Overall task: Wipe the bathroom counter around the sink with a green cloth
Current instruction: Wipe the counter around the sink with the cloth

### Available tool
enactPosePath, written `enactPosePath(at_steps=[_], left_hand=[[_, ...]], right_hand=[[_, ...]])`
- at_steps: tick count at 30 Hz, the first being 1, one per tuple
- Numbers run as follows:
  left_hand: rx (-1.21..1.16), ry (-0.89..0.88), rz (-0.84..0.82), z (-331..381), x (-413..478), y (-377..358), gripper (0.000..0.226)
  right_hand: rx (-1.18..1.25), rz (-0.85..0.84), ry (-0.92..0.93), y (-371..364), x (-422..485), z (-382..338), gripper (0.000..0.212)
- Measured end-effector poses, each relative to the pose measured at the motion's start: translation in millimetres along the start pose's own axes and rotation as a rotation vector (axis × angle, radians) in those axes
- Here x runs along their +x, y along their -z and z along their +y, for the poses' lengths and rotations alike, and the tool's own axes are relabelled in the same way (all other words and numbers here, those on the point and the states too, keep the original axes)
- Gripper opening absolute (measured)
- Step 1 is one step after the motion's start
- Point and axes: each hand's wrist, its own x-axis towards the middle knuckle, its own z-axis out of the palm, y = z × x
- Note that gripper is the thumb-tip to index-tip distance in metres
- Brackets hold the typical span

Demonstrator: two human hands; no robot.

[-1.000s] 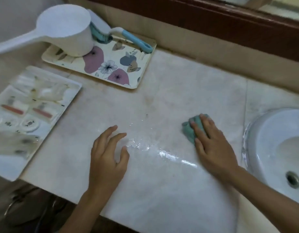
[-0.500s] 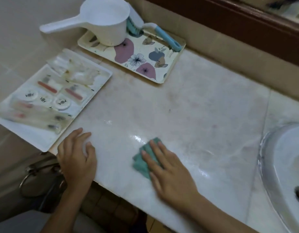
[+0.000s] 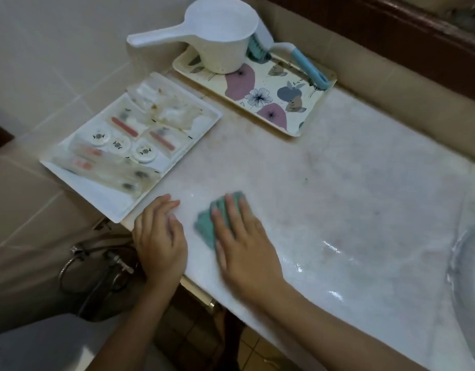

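Observation:
A pale marble counter (image 3: 338, 188) fills the middle of the head view, with wet shiny streaks near its front edge. My right hand (image 3: 241, 242) lies flat on a folded green cloth (image 3: 207, 226), pressing it to the counter near the front left corner. Only the cloth's left and far edges show past my fingers. My left hand (image 3: 160, 236) rests on the counter's left front corner, fingers together, holding nothing. The white sink (image 3: 469, 277) shows only as a rim at the right edge.
A white tray (image 3: 118, 207) of wrapped toiletries overhangs the counter's left end. Behind it a floral tray (image 3: 292, 129) carries a white water scoop (image 3: 220, 41) and a blue-handled brush (image 3: 308, 66). Pipes and a hose (image 3: 97, 266) hang below the counter. Tiled wall at left.
My right hand has slid the cloth leftward along the front of the counter, away from the sink. My left hand has drawn back to the left front corner.

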Motion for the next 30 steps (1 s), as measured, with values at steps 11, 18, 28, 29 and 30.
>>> enactPosePath(at_steps=[11, 18, 28, 29, 30], left_hand=[[0.004, 0.027, 0.026, -2, -1, -3, 0.028], [-0.438, 0.239, -0.011, 13, -1, 26, 0.027], [0.441, -0.13, -0.621, 73, -39, -19, 0.085], [0.456, -0.1, -0.603, 80, -34, -31, 0.088], [0.452, -0.072, -0.589, 89, -31, -42, 0.088]], right_hand=[[-0.076, 0.051, -0.329, 29, 72, 88, 0.061], [0.134, -0.084, -0.008, 3, 48, -21, 0.064], [0.465, 0.362, -0.611, 69, -143, 87, 0.052], [0.359, 0.372, -0.647, 72, -162, 104, 0.052], [0.293, 0.368, -0.686, 74, -176, 117, 0.052]])
